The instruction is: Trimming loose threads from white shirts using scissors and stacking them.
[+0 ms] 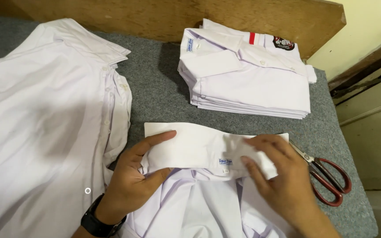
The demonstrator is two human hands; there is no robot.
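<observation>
Grey felt covers the worktable, which serves as the ground for everything shown; a wooden board stands along its far edge. Taking the white shirt collar near the table's front as the landmark, the largest item, a spread heap of unfolded white shirts, lies to the collar's left, its buttoned edge just beside the collar's left end. Beyond the collar and slightly to its right, well apart from it, sits a stack of folded white shirts with a red stripe and a dark badge on the topmost one. The collar belongs to the white shirt being handled, whose body runs from the collar toward the viewer; a small blue-printed label shows at the collar's lower edge. The left hand, wearing a black wristwatch, pinches the collar's left end, fingers curled partly closed along the top and thumb under its lower edge. The right hand rests on the collar's right end, fingers extended and loosely bent, pressing rumpled cloth; whether it actually grips is unclear. Red-handled scissors lie just right of the collar, touching the right hand's far side.
</observation>
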